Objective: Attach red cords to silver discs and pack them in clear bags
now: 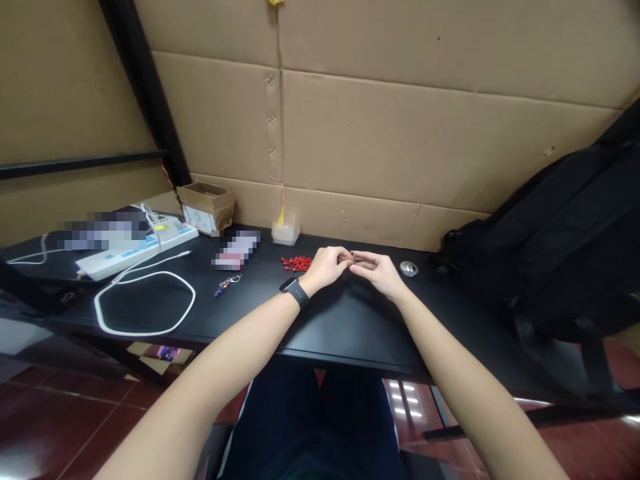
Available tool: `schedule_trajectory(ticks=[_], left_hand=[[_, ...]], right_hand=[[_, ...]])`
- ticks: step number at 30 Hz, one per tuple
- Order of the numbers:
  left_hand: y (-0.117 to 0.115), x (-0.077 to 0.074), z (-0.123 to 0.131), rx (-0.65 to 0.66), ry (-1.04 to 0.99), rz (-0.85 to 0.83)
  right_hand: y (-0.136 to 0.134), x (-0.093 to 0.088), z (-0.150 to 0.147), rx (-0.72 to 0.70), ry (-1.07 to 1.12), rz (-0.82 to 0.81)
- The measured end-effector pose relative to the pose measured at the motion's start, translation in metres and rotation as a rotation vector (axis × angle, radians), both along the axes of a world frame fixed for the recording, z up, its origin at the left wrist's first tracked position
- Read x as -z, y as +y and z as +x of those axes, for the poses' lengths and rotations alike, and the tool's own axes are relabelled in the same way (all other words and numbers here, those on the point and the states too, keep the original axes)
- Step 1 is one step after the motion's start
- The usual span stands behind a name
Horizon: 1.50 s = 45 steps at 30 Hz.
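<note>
My left hand (327,265) and my right hand (376,270) meet over the far middle of the black table (350,327). The fingers of both are pinched together on a tiny metal piece (353,258) between them, too small to name. A black watch (295,292) sits on my left wrist. Just left of my left hand lies a small heap of red pieces (296,263). A small round silver object (409,269) rests on the table to the right of my right hand.
A black backpack (555,233) fills the table's right end. At the left lie a white power strip (140,248), a looped white cable (145,303) and a small keychain (227,285). A cardboard box (206,207) and a clear plastic container (286,231) stand against the cardboard wall.
</note>
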State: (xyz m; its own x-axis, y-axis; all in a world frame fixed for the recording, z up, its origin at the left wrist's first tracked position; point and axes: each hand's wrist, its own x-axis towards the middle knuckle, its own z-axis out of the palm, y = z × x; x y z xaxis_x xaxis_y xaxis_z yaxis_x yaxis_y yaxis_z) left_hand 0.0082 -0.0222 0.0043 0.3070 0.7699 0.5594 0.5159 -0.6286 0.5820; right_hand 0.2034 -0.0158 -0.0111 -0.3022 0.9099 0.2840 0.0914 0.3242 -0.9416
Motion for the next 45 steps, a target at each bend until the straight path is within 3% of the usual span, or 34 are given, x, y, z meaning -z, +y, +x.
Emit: schedule_trajectory(ticks=[7,16,20,25,29,33,38,45], left_hand=[[0.007,0.009,0.001,0.036,-0.103,-0.169],[0.015,0.024,0.004,0.190,-0.469,-0.536],[0.016,0.023,0.002,0.206,-0.501,-0.496],[0.020,0.024,0.001,0.220,-0.391,-0.374],[0.016,0.020,0.000,0.175,-0.299,-0.229],[0.010,0.014,-0.003,0.139,-0.183,-0.093],[0.010,0.011,-0.002,0.144,-0.214,-0.129],[0.016,0.012,0.001,0.187,-0.420,-0.262]], right_hand=[[0.002,0.001,0.002,-0.029,-0.022,0.047],[0.002,0.002,-0.003,0.005,-0.097,0.214],[0.001,0.003,-0.002,0.013,-0.109,0.160],[-0.002,0.001,-0.002,0.065,-0.134,0.085],[-0.005,-0.004,-0.005,0.011,-0.178,0.087],[-0.004,-0.003,-0.007,-0.027,-0.074,-0.016],[-0.006,-0.002,-0.007,0.056,0.082,-0.011],[-0.009,-0.010,-0.005,0.021,0.084,0.023]])
